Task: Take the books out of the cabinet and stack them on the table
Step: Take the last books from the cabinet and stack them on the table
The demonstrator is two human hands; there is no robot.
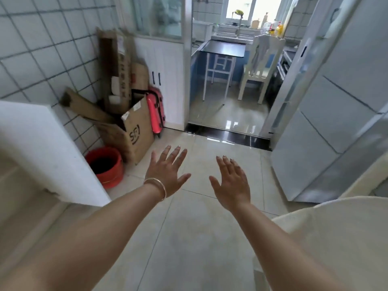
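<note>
My left hand (169, 172), with a thin bangle on its wrist, is stretched out in front of me over the tiled floor, fingers straight and spread, holding nothing. My right hand (232, 182) is held out beside it the same way, palm down and empty. No books are in view. A small dark-topped table (223, 49) on white legs stands beyond the doorway in the kitchen. A white cabinet with two dark handles (165, 80) stands left of that doorway, its doors shut.
Cardboard boxes (134, 131), a pink suitcase (154, 111) and a red bucket (106, 165) crowd the left corner by a white counter (42, 148). A tall pale fridge (336, 114) lines the right. A white chair (260, 68) stands in the kitchen.
</note>
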